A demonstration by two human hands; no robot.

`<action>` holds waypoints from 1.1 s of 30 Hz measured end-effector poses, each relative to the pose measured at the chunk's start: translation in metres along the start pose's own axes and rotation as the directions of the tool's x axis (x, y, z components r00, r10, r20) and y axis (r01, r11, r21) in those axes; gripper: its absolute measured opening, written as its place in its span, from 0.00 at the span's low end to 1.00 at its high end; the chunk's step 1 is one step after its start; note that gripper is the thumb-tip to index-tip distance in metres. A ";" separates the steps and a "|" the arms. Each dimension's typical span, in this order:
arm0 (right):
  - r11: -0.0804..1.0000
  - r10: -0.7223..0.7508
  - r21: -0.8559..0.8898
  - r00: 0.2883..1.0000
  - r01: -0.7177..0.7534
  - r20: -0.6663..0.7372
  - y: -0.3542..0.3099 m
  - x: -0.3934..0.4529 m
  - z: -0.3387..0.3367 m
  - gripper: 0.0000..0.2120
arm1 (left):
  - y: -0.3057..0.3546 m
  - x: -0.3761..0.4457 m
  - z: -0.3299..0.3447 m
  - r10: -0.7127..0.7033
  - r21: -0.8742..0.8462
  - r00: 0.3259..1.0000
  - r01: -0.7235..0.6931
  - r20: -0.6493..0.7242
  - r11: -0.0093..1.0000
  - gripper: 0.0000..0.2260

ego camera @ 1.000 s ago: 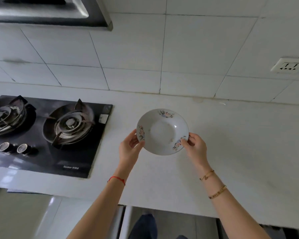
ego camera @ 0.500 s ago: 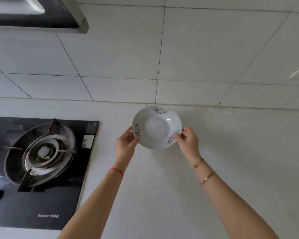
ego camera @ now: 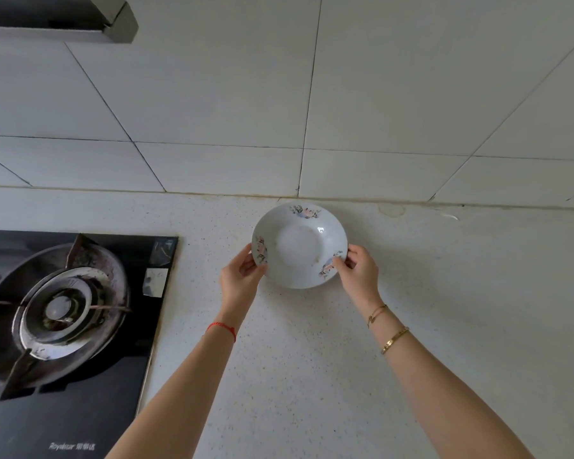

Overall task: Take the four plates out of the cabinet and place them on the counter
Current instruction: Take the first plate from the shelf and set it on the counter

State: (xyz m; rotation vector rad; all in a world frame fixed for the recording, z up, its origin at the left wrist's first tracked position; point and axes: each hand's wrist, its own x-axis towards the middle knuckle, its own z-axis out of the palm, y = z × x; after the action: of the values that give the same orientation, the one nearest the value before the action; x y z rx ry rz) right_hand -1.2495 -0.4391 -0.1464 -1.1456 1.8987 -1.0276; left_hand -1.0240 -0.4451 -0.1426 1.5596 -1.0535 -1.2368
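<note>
A white deep plate point(ego camera: 299, 246) with small flower prints on its rim is at the back of the speckled white counter point(ego camera: 312, 376), close to the tiled wall. My left hand point(ego camera: 241, 281) grips its left rim and my right hand point(ego camera: 358, 271) grips its right rim. Whether its base touches the counter I cannot tell. No other plates and no cabinet are in view.
A black glass gas hob point(ego camera: 63, 326) with a burner lies on the counter to the left of the plate. The corner of a range hood point(ego camera: 113, 24) hangs at the top left. White wall tiles point(ego camera: 378, 111) back the counter.
Both hands have carried the plate away from me toward the back wall and lower over the counter. The view has shifted closer to the counter; the cabinet front is out of view.
</note>
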 end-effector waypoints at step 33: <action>0.977 -0.089 -0.191 0.996 0.092 0.023 -0.022 -0.037 -0.054 0.17 | 0.035 -0.038 -0.019 0.230 0.442 0.973 -0.200 -0.016 0.874 0.17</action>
State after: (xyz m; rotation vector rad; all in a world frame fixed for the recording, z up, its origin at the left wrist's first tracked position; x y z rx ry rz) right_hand -1.2728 -0.3972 -0.0972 -1.3559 1.9840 -0.8962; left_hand -1.0149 -0.4160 -0.0966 1.7429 -1.4923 -0.8199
